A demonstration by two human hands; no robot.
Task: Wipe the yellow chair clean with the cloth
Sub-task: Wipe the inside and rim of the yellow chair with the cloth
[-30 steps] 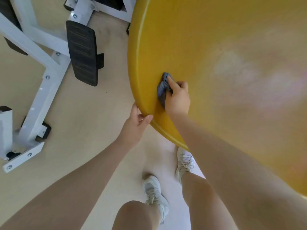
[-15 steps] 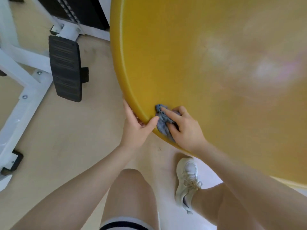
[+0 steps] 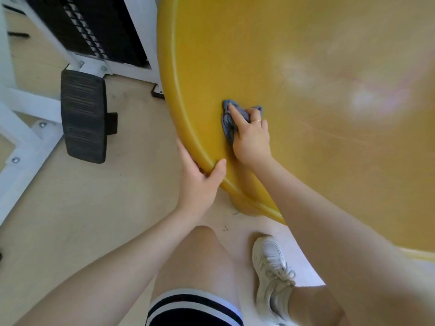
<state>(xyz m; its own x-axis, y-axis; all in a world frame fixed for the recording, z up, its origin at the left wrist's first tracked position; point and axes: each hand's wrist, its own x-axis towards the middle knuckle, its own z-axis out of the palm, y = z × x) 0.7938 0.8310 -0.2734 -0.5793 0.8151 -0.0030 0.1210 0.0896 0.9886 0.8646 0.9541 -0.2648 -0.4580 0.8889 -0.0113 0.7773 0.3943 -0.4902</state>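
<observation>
The yellow chair [image 3: 306,67] fills the upper right of the head view as a large smooth curved shell with a rounded rim. A small crumpled grey-blue cloth [image 3: 227,122] lies pressed against the shell just inside the rim. My right hand [image 3: 251,137] is shut on the cloth, index finger stretched over it, a ring on one finger. My left hand [image 3: 200,180] grips the chair's rim from outside, thumb hooked over the edge, a little below and left of the cloth.
A white metal gym machine frame [image 3: 28,128] with a black weight stack [image 3: 98,29] and a black foot pad [image 3: 83,116] stands at the left on the pale wooden floor [image 3: 82,208]. My knee and a white sneaker [image 3: 270,267] are below the chair.
My right hand slid the cloth from the rim's lower edge upward and inward across the shell. My left hand stayed gripping the rim. The view shifted closer to the weight stack.
</observation>
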